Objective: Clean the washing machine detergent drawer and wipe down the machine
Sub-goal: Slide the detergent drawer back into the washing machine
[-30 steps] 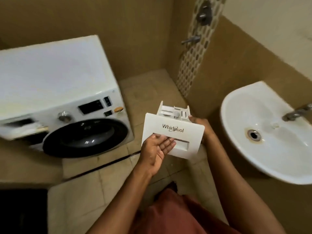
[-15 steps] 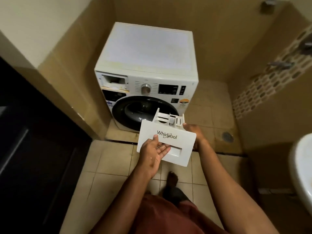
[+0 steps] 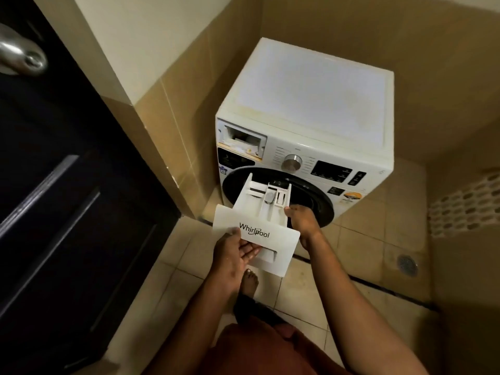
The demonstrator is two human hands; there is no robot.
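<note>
Both hands hold the white plastic detergent drawer (image 3: 259,212) before the white front-loading washing machine (image 3: 311,104): left hand (image 3: 235,255) grasping its front panel, right hand (image 3: 303,220) gripping its side.

The washer (image 3: 311,109) at 1 o'clock is white with a faintly yellowed top edge, a black round door (image 3: 311,196), a silver dial (image 3: 291,162), a black display (image 3: 331,171) and an orange-yellow sticker (image 3: 352,196). The drawer (image 3: 259,209) at centre is white with black "Whirlpool" lettering and a grey cap inside, held over pale beige floor tiles (image 3: 297,282) with dark grout lines. Tan tiles cover the walls (image 3: 189,85) below cream paint at 12 o'clock, an oval mosaic band (image 3: 465,204) of beige on white runs at 3 o'clock, the door (image 3: 54,185) at 9 o'clock is near-black with a silver knob (image 3: 23,54), and the garment (image 3: 257,350) at 6 o'clock is rust red.
</note>
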